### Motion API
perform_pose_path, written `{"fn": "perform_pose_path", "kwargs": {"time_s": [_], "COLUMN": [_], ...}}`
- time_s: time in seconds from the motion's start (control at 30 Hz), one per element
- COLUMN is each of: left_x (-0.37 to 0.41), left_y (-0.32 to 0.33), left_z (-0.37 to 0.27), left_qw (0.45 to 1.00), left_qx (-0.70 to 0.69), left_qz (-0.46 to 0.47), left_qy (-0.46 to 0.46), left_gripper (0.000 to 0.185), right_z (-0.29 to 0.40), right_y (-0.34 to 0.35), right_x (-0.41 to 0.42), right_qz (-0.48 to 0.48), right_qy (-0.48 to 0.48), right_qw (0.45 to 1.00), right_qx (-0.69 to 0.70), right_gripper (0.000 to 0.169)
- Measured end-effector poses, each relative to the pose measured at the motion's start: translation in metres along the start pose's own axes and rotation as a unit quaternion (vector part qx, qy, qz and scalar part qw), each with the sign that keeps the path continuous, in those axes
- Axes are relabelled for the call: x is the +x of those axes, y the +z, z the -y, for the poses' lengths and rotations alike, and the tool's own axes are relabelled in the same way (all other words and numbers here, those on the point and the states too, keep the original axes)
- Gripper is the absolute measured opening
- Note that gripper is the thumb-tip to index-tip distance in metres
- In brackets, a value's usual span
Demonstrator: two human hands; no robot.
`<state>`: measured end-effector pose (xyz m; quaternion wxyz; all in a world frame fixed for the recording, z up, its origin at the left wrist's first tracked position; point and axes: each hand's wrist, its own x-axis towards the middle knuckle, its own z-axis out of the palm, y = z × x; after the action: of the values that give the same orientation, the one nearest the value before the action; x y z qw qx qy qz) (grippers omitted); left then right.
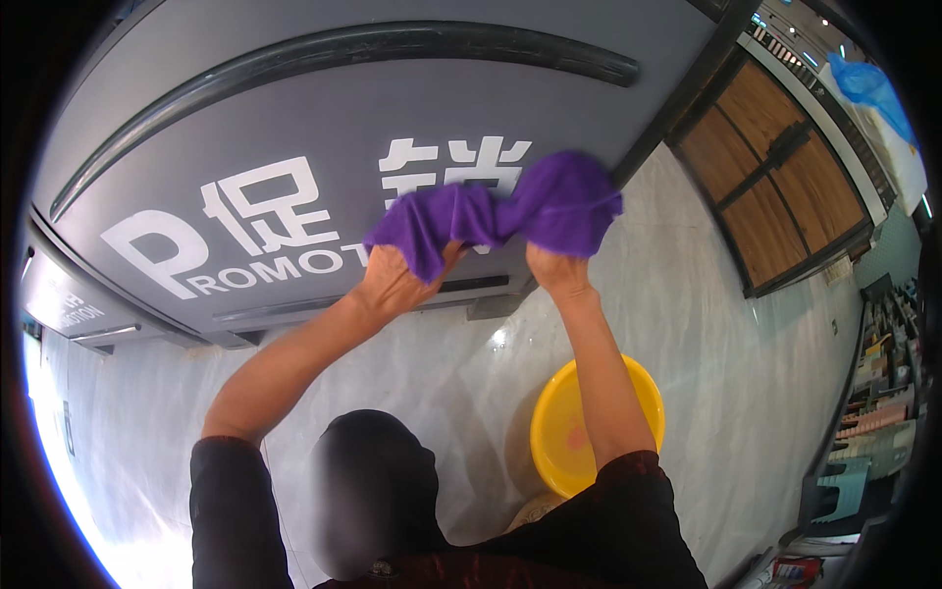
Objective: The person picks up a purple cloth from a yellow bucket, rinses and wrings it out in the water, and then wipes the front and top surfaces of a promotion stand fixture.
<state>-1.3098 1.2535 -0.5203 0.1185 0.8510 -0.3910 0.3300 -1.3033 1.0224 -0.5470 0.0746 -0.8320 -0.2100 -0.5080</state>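
Observation:
A purple cloth (508,210) is spread between my two hands, in front of a grey panel (441,96) with large white lettering. Under the cloth's left part, my left hand (405,276) grips it, some fingers hidden by the folds. My right hand (559,269) holds the bunched right part, its fingers covered by the cloth. The cloth hides part of the lettering. Whether it touches the panel cannot be told for its whole width.
Below my right forearm a yellow basin (544,442) stands on the grey floor (706,412). A dark curved rail (353,46) crosses the panel's upper part. At the right are a wooden-doored cabinet (784,169) and stacked plastic stools (846,482).

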Motion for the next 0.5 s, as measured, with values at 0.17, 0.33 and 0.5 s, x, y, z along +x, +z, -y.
{"fn": "perform_pose_path", "kwargs": {"time_s": [0.17, 0.33, 0.5], "left_x": [0.065, 0.074, 0.011], "left_y": [-0.061, -0.087, -0.091], "left_z": [0.011, 0.025, 0.077], "left_qw": [0.979, 0.955, 0.964], "left_qx": [0.055, 0.143, 0.219], "left_qz": [-0.191, -0.259, -0.145], "left_qy": [0.036, -0.009, -0.049], "left_gripper": [0.035, 0.042, 0.035], "right_z": [0.015, 0.036, 0.053], "right_y": [-0.028, -0.014, -0.012], "right_x": [0.091, 0.141, 0.135], "right_qz": [-0.062, -0.116, -0.103], "right_qy": [-0.021, -0.074, -0.154], "right_qw": [0.997, 0.986, 0.982], "right_qx": [0.042, 0.094, 0.040], "right_gripper": [0.044, 0.044, 0.047]}}
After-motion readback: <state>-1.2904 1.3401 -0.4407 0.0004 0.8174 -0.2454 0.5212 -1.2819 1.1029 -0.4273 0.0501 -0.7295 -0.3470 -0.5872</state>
